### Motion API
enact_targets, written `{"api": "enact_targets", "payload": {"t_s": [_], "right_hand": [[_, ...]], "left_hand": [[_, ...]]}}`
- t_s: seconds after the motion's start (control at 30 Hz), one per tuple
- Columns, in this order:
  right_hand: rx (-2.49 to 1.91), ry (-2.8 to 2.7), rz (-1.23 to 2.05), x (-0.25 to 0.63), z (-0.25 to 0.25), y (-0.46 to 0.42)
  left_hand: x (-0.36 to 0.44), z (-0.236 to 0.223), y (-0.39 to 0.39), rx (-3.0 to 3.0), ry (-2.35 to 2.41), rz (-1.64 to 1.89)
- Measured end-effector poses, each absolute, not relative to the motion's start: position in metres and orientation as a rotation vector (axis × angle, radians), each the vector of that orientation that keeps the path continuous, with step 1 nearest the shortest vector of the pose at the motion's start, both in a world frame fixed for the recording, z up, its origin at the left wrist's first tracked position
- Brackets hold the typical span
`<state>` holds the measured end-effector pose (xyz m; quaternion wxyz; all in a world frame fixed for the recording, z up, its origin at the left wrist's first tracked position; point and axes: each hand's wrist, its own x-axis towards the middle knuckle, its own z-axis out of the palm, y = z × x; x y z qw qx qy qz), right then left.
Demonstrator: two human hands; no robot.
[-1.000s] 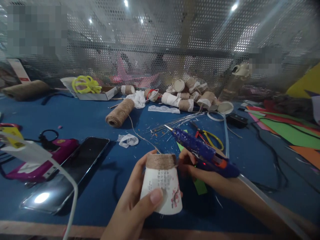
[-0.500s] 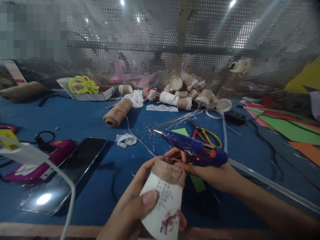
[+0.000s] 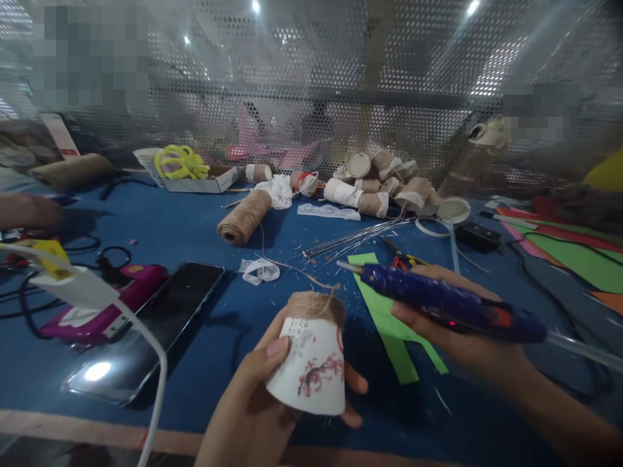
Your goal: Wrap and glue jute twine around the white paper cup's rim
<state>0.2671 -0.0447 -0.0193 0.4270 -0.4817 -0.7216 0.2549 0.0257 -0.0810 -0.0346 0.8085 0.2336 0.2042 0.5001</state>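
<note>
A white paper cup (image 3: 311,370) with a red blossom print sits upside down in my left hand (image 3: 257,383), its fingers closed round it. Brown twine (image 3: 314,306) wraps the cup's narrow upper end. From there a loose strand leads back to the twine roll (image 3: 244,217) lying on the table. My right hand (image 3: 448,324) is closed on a blue hot glue gun (image 3: 438,295), its metal nozzle pointing left, above and right of the cup. Green paper strips (image 3: 384,324) lie under the gun, and pliers (image 3: 403,256) are partly hidden behind it.
A phone (image 3: 180,311) and a magenta power strip (image 3: 126,295) with a white cable (image 3: 158,363) lie at left. Thin metal wires (image 3: 360,237) and twine-wrapped cups (image 3: 372,204) are farther back. Another person's hand (image 3: 29,211) shows at the left edge.
My right hand has drawn away from the cup's twine end to the right with the glue gun. The cup stands more upright, its strand free. Another person's hand has appeared at left.
</note>
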Motion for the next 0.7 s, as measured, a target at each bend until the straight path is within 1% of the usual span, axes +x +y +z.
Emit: {"api": "enact_targets", "payload": {"t_s": [0.1,0.17,0.33,0.7], "right_hand": [[-0.862,-1.914,0.727,0.272,-0.025,-0.045],[-0.754,-1.924,0.736,0.276,-0.031,-0.043],[-0.842,-1.961,0.766,0.282,-0.036,-0.041],[-0.940,-2.067,0.619,0.280,-0.029,-0.042]], "left_hand": [[0.025,-0.034,-0.081,0.496,0.458,1.083],[0.025,-0.035,-0.081,0.485,0.462,1.081],[0.022,-0.038,-0.082,0.454,0.467,1.065],[0.023,-0.035,-0.083,0.464,0.476,1.087]]}}
